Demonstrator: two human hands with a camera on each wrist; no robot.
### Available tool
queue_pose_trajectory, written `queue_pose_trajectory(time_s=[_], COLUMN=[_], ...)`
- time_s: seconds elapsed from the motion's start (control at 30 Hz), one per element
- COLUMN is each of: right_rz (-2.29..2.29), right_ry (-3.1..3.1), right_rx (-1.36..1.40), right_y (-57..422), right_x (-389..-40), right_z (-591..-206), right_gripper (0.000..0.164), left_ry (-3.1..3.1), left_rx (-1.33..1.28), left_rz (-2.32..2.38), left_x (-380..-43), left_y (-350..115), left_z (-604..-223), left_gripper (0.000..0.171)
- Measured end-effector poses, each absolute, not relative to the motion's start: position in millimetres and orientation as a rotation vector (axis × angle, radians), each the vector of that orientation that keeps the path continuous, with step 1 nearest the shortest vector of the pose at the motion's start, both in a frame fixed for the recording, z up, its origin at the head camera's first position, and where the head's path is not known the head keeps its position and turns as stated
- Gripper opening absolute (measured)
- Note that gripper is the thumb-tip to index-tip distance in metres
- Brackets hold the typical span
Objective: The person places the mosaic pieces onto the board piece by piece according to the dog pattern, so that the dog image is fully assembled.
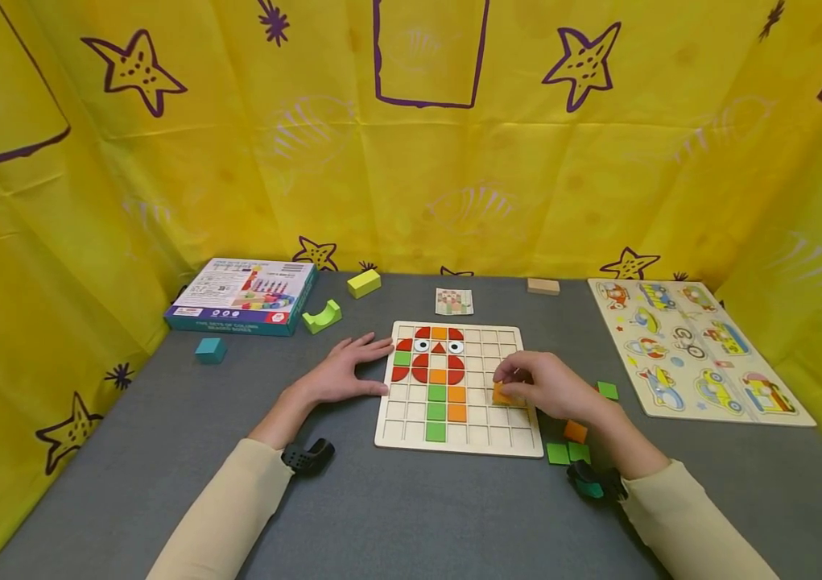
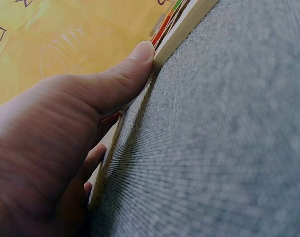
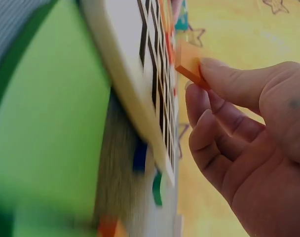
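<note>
A wooden grid board (image 1: 486, 437) lies on the grey table, with red, orange and green pieces and two eye pieces set in its cells. Against the board's left edge rests my left hand (image 1: 341, 372), fingers spread and thumb touching the rim. Over the right part of the board, my right hand (image 1: 547, 383) pinches an orange square tile (image 3: 190, 63) between thumb and fingers. The right wrist view shows this tile held off the board, tilted. A column of green tiles (image 1: 436, 412) runs down the board beside two orange tiles (image 1: 457, 403).
Right of the board lie loose green tiles (image 1: 558, 454) and an orange one (image 1: 576, 432). Farther right is a picture puzzle board (image 1: 679, 379). Behind stand a small picture card (image 1: 454, 302), a yellow block (image 1: 364, 283), a green arch block (image 1: 323, 318) and a box (image 1: 237, 294).
</note>
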State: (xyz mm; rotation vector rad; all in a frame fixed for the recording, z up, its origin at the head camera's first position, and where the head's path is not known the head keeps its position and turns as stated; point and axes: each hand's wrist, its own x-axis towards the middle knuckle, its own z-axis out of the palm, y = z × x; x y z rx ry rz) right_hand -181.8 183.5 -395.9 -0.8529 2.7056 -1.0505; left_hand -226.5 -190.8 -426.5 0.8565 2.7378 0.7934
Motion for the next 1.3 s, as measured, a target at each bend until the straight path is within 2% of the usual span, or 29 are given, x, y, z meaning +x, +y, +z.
queue_pose_trajectory(time_s=[0.33,0.77,1.0,1.3], right_rz=[-1.016,-0.954,-0.965,-0.998], right_ry=[2.673,2.673,2.698,2.747], right_rx=[-0.912,-0.920,-0.902,-0.901], right_y=[150.3,146.4,158.6,197.6], right_x=[-193.4,-192.8,-189.5,-177.8], right_z=[-398.4,-403.1,-399.4,-399.2], right_gripper=[0.010,0.006,0.012,0.016], left_ry=[2.737,2.734,2.738,2.746], left_rx=[0.880,0.884,0.880,0.874], left_rz=[0.793,0.795,0.797,0.796], left_x=[-227.5,-228.0,-227.8,-227.8], left_y=[-191.0,-191.8,-190.2,-191.9], left_z=[-426.7,-427.0,-427.5,-429.0], left_gripper=[0.079,0.079,0.080,0.079])
